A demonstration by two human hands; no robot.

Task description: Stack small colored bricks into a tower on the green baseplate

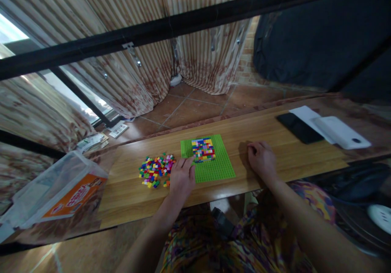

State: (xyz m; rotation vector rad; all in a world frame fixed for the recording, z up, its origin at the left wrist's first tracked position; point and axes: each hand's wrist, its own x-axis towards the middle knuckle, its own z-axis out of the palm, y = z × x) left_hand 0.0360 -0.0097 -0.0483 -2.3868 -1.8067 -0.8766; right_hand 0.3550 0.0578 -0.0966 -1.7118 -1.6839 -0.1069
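Note:
A green studded baseplate (215, 171) lies on the wooden tabletop, carrying a block of multicoloured toy bricks (203, 149) packed closely together. My left hand (182, 177) reaches over the plate's left edge, its fingers drawn together with the tips at the lower-left corner of the block. Whatever is between those fingertips is too small to make out. Beside this hand, on the left, is a loose pile of small coloured bricks (155, 169). To the right of the plate, my right hand (262, 159) rests on the wood with curled fingers, apart from the bricks.
A clear plastic tub (91, 165) with an orange label lies left of the wooden tabletop (128, 202). A black flat device (299, 128) and white flat items (342, 132) are at the right end. A dark metal bar (171, 27) crosses before the striped curtains (122, 4).

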